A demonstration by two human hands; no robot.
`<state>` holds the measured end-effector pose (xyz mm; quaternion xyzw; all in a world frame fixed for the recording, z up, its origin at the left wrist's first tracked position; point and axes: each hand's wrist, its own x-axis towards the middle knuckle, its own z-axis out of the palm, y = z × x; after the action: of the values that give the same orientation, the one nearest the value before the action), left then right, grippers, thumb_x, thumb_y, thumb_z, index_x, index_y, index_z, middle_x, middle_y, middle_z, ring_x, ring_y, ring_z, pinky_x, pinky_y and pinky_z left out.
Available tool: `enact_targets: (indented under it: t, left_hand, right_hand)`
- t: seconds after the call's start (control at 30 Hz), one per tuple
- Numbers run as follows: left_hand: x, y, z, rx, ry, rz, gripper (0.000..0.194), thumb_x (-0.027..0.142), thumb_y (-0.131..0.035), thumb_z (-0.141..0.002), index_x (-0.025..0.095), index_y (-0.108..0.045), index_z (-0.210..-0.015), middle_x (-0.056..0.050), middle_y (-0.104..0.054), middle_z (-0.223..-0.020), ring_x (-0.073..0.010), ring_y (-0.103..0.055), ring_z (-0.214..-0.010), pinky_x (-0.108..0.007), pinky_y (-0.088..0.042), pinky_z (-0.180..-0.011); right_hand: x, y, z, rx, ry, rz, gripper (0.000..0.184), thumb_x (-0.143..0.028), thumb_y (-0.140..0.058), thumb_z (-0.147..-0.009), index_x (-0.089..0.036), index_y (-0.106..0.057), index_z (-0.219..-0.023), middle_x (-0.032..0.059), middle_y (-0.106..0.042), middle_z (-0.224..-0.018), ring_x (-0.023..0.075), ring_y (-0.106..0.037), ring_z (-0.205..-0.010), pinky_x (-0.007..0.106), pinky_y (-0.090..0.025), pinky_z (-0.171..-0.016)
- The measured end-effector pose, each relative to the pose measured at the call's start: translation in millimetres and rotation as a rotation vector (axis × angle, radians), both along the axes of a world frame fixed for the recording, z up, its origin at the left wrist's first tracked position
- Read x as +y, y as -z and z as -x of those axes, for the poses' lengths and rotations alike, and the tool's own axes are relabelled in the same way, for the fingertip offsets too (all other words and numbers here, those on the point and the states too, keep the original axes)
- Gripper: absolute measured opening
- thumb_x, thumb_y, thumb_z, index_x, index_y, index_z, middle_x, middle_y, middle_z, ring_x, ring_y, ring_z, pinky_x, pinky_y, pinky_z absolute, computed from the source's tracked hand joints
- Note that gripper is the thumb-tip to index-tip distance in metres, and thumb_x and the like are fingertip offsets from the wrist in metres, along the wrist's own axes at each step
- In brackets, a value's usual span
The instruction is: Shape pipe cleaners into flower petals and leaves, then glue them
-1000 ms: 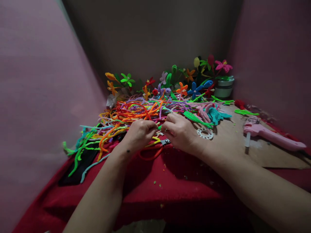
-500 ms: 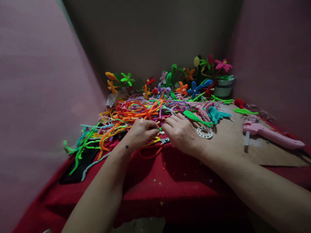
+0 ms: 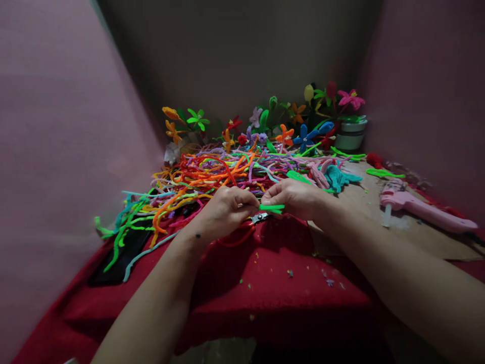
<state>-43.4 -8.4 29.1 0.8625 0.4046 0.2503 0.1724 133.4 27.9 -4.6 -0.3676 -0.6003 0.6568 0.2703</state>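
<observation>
Between my two hands, just above the front of the pile, is a short folded piece of bright green pipe cleaner (image 3: 272, 208). My left hand (image 3: 233, 206) is closed, thumb and finger pinched at its left end. From the other side my right hand (image 3: 293, 198) is closed too, fingertips pressed at the same piece, whose loose ends point right below the fingers. Under my hands lies a pair of scissors (image 3: 242, 236) with red handles; its blades are mostly hidden. Beyond my fingers spreads a heap of coloured pipe cleaners (image 3: 212, 174).
A pink glue gun (image 3: 428, 205) lies on cardboard (image 3: 364, 232) at the right. Pipe-cleaner flowers (image 3: 305, 137) and a pale pot (image 3: 351, 134) stand at the back. A dark phone-like slab (image 3: 117, 268) is at the left on the red cloth (image 3: 273, 288). Walls close in both sides.
My right hand has turned and lifted slightly, showing the green pipe cleaner between the hands. The white holed disc beside my right wrist is now hidden behind my arm.
</observation>
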Motion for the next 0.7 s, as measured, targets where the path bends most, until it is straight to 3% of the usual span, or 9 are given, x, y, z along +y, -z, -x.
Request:
enact_targets:
  t: [0.1,0.23,0.43,0.57,0.7]
  left_hand:
    - [-0.4,1.5,-2.4,-0.237,-0.082,0.105,0.011,0.021,-0.058,-0.07,0.014,-0.067,-0.071,0.0,-0.064,-0.061,-0.0104,-0.055,-0.056,-0.02,-0.043,-0.054]
    - [5.1,16.1,-11.9,-0.434,-0.293,0.125,0.012,0.022,-0.056,-0.069,0.013,-0.065,-0.069,-0.001,-0.064,-0.06,-0.0122,-0.057,-0.056,-0.022,-0.044,-0.053]
    - [7.9,32.2,-28.4,-0.196,-0.534,-0.212,0.015,0.019,-0.051,-0.073,0.015,-0.064,-0.069,-0.002,-0.066,-0.064,-0.0127,-0.058,-0.058,-0.024,-0.043,-0.059]
    - [7.3,35.0,-31.3,0.058,-0.567,-0.483,0.017,0.019,-0.047,-0.074,0.015,-0.062,-0.067,-0.006,-0.066,-0.064,-0.0176,-0.058,-0.061,-0.029,-0.041,-0.062]
    - [6.5,36.6,-33.2,0.272,-0.505,-0.626,0.017,0.017,-0.046,-0.074,0.016,-0.058,-0.062,-0.006,-0.064,-0.061,-0.0193,-0.057,-0.059,-0.034,-0.039,-0.069]
  right_hand:
    - [-1.6,0.9,2.0,0.287,-0.023,0.263,0.005,-0.013,-0.064,-0.057,-0.011,-0.058,-0.057,-0.0008,-0.053,-0.048,0.0066,-0.042,-0.042,0.022,-0.033,-0.045]
    - [-7.9,9.4,18.2,0.508,0.269,0.332,0.004,-0.008,-0.061,-0.061,-0.011,-0.059,-0.059,-0.0001,-0.056,-0.051,0.0063,-0.047,-0.044,0.019,-0.036,-0.046]
    - [-14.8,14.6,33.7,0.549,0.474,0.399,0.008,-0.006,-0.056,-0.066,-0.011,-0.058,-0.06,-0.0006,-0.055,-0.052,0.0051,-0.046,-0.042,0.019,-0.036,-0.044]
    - [-18.4,14.1,33.1,0.429,0.555,0.147,0.009,-0.015,-0.061,-0.065,-0.013,-0.055,-0.058,-0.0021,-0.052,-0.05,0.0071,-0.046,-0.044,0.021,-0.034,-0.044]
    - [-21.0,15.5,28.5,-0.108,0.638,-0.49,0.01,-0.019,-0.056,-0.071,-0.015,-0.06,-0.063,0.0018,-0.058,-0.058,0.0126,-0.05,-0.055,0.025,-0.037,-0.054]
